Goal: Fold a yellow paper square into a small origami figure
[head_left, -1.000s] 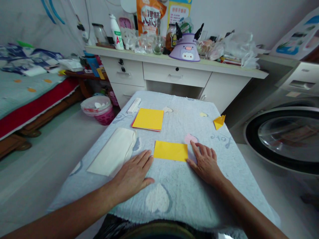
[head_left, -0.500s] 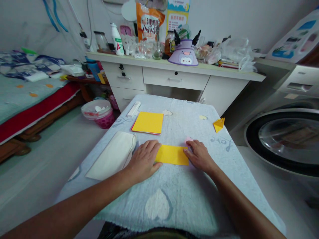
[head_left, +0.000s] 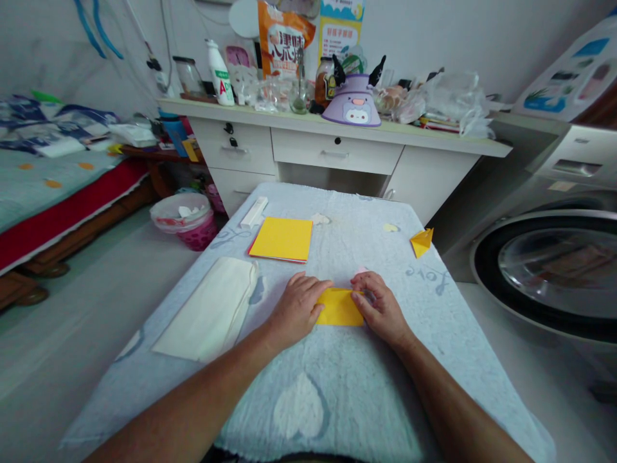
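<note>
A yellow strip of folded paper (head_left: 340, 308) lies on the cloth-covered table, held at both ends. My left hand (head_left: 303, 302) grips its left end, thumb at the near side and fingers over the far edge. My right hand (head_left: 380, 305) pinches the right end between thumb and fingers. Part of a small pink thing (head_left: 361, 271) shows behind the right hand; its kind is hidden. Beyond my left hand lies a stack of square coloured paper (head_left: 282, 239), yellow on top. A folded yellow paper piece (head_left: 421, 242) rests near the table's right edge.
A whitish flat packet (head_left: 209, 312) lies left of my left arm. A small white box (head_left: 254, 212) sits at the table's far left. Behind stands a white desk (head_left: 337, 151) with a purple visor (head_left: 354, 103); a washing machine (head_left: 554, 257) is on the right.
My left hand has moved right along the yellow paper, closer to my right hand, and less of the paper shows. My right hand's fingers have curled more. The view has shifted slightly.
</note>
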Motion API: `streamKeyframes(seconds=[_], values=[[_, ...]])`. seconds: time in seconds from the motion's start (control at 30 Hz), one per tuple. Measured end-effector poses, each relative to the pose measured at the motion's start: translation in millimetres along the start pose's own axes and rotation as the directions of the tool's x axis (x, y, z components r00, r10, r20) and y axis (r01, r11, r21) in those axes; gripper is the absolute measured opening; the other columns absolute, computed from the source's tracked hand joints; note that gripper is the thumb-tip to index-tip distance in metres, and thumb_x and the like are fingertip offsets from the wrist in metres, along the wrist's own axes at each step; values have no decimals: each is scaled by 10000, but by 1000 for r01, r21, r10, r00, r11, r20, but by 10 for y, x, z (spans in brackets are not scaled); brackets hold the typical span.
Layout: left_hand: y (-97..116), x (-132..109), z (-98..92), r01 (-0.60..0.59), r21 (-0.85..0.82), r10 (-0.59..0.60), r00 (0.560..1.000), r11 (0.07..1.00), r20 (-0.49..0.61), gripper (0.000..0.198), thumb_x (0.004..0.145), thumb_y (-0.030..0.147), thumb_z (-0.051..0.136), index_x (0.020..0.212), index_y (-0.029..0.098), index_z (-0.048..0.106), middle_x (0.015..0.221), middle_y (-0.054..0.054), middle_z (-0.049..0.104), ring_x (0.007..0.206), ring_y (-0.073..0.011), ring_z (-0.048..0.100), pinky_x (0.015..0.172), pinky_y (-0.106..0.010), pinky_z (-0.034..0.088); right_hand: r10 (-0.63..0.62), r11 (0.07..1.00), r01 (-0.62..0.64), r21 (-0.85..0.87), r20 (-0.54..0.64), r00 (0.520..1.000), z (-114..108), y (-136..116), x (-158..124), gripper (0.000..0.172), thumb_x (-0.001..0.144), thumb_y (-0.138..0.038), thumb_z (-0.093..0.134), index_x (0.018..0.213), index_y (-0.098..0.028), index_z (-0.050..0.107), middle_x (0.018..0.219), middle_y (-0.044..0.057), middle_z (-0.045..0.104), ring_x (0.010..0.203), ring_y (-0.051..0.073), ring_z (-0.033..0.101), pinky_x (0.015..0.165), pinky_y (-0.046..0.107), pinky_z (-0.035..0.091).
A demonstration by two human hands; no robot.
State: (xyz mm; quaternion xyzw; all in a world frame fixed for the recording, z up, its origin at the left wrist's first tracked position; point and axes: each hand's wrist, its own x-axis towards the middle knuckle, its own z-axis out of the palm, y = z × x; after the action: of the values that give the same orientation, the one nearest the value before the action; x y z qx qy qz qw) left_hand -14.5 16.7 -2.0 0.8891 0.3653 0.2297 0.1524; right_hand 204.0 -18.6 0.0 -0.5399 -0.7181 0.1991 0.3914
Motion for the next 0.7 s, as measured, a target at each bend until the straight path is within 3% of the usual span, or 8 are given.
streamKeyframes(seconds=[0.1, 0.17, 0.3, 0.4, 0.57, 0.7], values=[[29, 4, -23, -55, -49, 51, 995, 997, -84, 238, 861, 84, 518, 1019, 218, 636, 932, -25, 670, 938, -182, 595, 1039, -419, 385, 57, 984, -52, 170, -26, 998, -36, -8, -13, 209, 924, -387, 460, 865, -218, 567, 976, 56, 622, 1007, 210, 570, 963, 366, 415], [49, -6, -44, -107, -31, 101, 981, 994, -166, 210, 860, 68, 502, 907, 216, 643, 873, -19, 658, 915, -183, 598, 1055, -454, 365, 139, 949, -109, 297, -82, 987, -52, 26, -8, 279, 949, -425, 404, 912, -215, 584, 972, 60, 625, 983, 215, 576, 930, 360, 430], [98, -62, -90, -210, 94, 230, 902, 973, -366, 249, 820, 22, 501, 877, 220, 640, 888, -15, 670, 1057, -221, 583, 1117, -558, 248, 294, 860, -191, 472, -152, 944, -63, 129, 20, 314, 924, -485, 466, 994, -222, 623, 1016, 57, 646, 971, 220, 576, 885, 345, 441], [132, -100, -115, -256, 144, 294, 838, 956, -459, 220, 835, 35, 529, 835, 228, 636, 905, -6, 682, 1102, -229, 575, 1128, -588, 206, 349, 791, -224, 569, -120, 929, -61, 142, 36, 277, 857, -465, 600, 1022, -244, 621, 1041, 39, 660, 948, 210, 589, 841, 322, 454], [103, -100, -103, -273, 134, 303, 825, 953, -476, 166, 836, 61, 594, 794, 218, 626, 967, -26, 665, 1154, -239, 557, 1122, -570, 261, 341, 623, -233, 746, 10, 940, -69, 57, 47, 227, 851, -424, 640, 976, -255, 555, 850, -1, 653, 686, 145, 582, 620, 256, 438], [21, -67, -55, -282, 66, 280, 841, 957, -462, 181, 819, 27, 585, 819, 206, 609, 1011, -47, 634, 1150, -234, 550, 1075, -517, 379, 281, 698, -172, 695, -45, 959, -56, 69, 14, 167, 915, -397, 557, 1006, -266, 505, 889, 3, 635, 659, 126, 562, 579, 242, 436]])
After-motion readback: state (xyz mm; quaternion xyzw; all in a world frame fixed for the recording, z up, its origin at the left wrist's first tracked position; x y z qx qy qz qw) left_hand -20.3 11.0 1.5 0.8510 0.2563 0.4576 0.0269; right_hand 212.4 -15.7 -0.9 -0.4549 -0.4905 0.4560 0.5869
